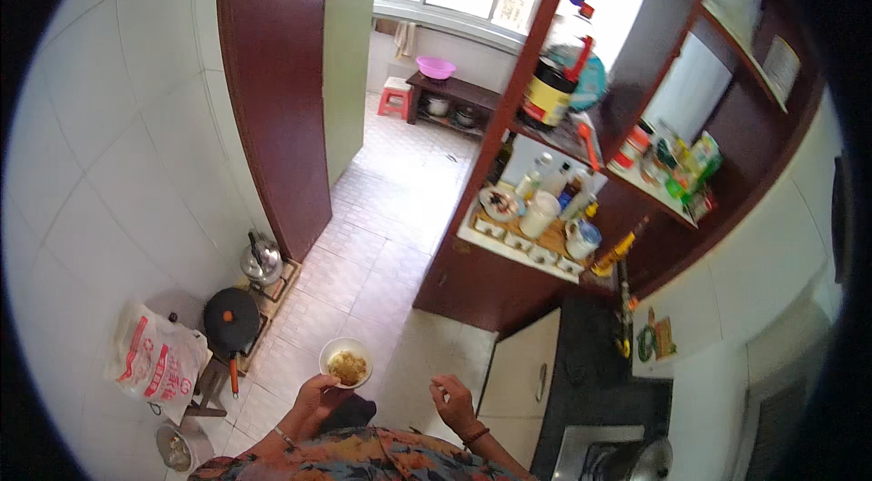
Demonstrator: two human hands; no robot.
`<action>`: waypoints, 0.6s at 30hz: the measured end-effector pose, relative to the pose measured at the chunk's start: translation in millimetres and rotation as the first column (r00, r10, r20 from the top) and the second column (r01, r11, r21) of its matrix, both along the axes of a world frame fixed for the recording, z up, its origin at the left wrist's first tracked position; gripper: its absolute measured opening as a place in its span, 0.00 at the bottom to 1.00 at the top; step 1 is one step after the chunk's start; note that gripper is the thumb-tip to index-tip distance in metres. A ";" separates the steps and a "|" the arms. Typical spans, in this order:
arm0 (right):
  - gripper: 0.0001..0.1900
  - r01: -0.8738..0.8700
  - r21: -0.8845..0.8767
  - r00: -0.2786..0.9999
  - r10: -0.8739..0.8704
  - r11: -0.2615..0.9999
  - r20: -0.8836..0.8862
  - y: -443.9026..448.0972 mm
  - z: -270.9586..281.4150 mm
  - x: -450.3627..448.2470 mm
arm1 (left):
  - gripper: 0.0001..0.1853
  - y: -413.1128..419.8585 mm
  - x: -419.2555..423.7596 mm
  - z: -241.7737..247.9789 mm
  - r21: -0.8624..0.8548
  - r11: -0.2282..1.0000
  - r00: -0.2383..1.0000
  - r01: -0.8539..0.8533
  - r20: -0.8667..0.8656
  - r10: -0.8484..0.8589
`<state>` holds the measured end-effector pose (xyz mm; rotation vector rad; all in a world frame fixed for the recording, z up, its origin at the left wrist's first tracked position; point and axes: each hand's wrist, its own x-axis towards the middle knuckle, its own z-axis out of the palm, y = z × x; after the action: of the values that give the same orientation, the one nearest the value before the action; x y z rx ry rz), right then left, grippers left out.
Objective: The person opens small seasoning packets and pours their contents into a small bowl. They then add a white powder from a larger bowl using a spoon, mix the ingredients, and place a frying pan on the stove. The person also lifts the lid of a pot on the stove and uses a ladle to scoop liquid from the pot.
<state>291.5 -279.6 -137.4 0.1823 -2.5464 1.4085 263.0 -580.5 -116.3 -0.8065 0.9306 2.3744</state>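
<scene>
My left hand [320,399] grips the near left rim of a white bowl [327,353], thumb at the edge. Some crumbly, yellowish-brown food [347,368] lies in the bottom of the bowl. The bowl is held in front of my body, above the tiled floor. To its right my right hand [453,402] hangs in the air with nothing in it, fingers loosely bent and apart. It is nearest to the pale cabinet door [518,362] under the dark countertop [586,358], not touching it. A bracelet shows on each wrist.
At left, a lidded black pan [231,321], a metal kettle [261,261] and a printed plastic bag [160,362] stand by the wall. A bin [182,448] sits below. At right rise shelves with bottles and jars [540,214]. A gas stove [599,457] is at lower right.
</scene>
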 end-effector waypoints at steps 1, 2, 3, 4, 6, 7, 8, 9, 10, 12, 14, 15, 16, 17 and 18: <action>0.07 -0.019 0.023 1.000 0.019 1.000 0.006 -6.3 -2.9 -23.9 | 0.10 -7.9 -18.6 -6.2 -0.006 1.000 1.000 -0.026 0.008 0.026; 0.07 -0.035 0.046 0.999 0.035 0.998 0.012 -13.3 -6.5 -47.3 | 0.09 -17.3 -37.2 -13.9 -0.013 0.999 0.999 -0.050 0.016 0.050; 0.07 -0.043 0.058 0.998 0.041 0.997 0.037 -20.7 -11.5 -65.9 | 0.07 -25.2 -57.1 -17.0 -0.016 0.997 0.997 -0.070 0.029 0.071; 0.07 -0.050 0.069 0.997 0.045 0.996 0.062 -28.9 -18.0 -82.8 | 0.02 -31.6 -79.2 -19.6 -0.008 0.995 0.993 -0.098 0.064 0.099; 0.07 -0.067 0.083 0.992 0.057 0.994 0.109 -44.9 -25.3 -121.8 | 0.12 -46.7 -127.2 -18.3 -0.017 0.996 0.996 -0.082 0.026 0.083; 0.07 -0.077 0.086 0.989 0.066 0.993 0.132 -50.5 -27.6 -141.6 | 0.17 -54.9 -148.9 -17.0 -0.028 0.997 0.997 -0.070 0.012 0.070; 0.07 -0.087 0.088 0.985 0.073 0.992 0.154 -57.3 -29.5 -160.4 | 0.18 -62.4 -169.2 -18.4 -0.029 0.997 0.998 -0.070 0.004 0.070; 0.08 -0.075 0.091 0.987 0.061 0.993 0.149 -62.5 -29.0 -181.6 | 0.18 -68.1 -193.5 -14.2 -0.040 0.998 0.999 -0.048 -0.023 0.047; 0.08 -0.062 0.095 0.988 0.047 0.994 0.146 -67.2 -28.3 -202.1 | 0.18 -73.2 -219.3 -8.9 -0.051 0.998 0.999 -0.025 -0.050 0.022; 0.08 -0.027 0.108 0.985 0.009 0.994 0.171 -74.9 -24.8 -241.7 | 0.18 -81.2 -266.2 -2.5 -0.062 0.998 0.995 0.003 -0.098 -0.009; 0.07 -0.009 0.104 0.990 -0.006 0.995 0.142 -77.5 -17.8 -281.9 | 0.18 -81.1 -307.9 -2.2 -0.042 0.999 0.996 -0.021 -0.085 0.017; 0.07 -0.006 0.116 0.993 -0.008 0.993 0.121 -75.0 -19.7 -303.3 | 0.18 -78.6 -330.4 -1.9 -0.034 0.999 0.996 -0.029 -0.081 0.026; 0.07 0.008 0.127 0.989 -0.027 0.992 0.146 -72.3 -20.1 -323.6 | 0.18 -75.0 -350.3 1.3 -0.012 0.999 0.996 -0.037 -0.083 0.036; 0.07 0.029 0.139 0.992 -0.046 0.990 0.118 -70.7 -17.9 -347.3 | 0.17 -71.4 -372.9 -2.2 0.005 0.999 0.997 -0.048 -0.059 0.048; 0.07 0.043 0.118 0.992 -0.057 0.992 0.116 -67.5 -21.5 -370.4 | 0.17 -68.6 -391.4 -5.7 0.014 0.998 0.997 -0.053 -0.054 0.054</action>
<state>-78.9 -347.1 -158.9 0.0540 -2.7114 1.2917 -128.4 -649.1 -122.0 -0.7754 0.9256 2.4570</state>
